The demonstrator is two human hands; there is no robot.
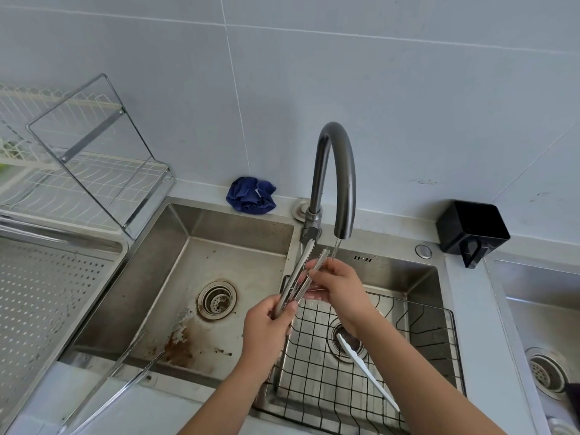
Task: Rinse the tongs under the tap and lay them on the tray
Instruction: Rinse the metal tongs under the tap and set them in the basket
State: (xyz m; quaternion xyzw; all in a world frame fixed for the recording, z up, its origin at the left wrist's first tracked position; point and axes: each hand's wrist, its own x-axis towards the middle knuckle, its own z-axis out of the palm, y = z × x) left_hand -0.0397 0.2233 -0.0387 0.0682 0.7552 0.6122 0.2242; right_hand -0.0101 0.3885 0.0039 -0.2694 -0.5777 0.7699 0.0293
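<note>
Under the tap [346, 189], the left hand [266, 324] is gripping the tongs [300, 267] by the hinge, steadying them. The right hand [340, 287] is pinching one arm, likely scrubbing.

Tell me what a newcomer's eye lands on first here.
Centre frame, both hands work metal tongs beneath the curved tap: the left hand grips the hinge end, the right hand pinches one arm beside the thin water stream. Next comes the brown stain on the floor of the left basin, near its drain. The perforated tray sits at far left.
</note>
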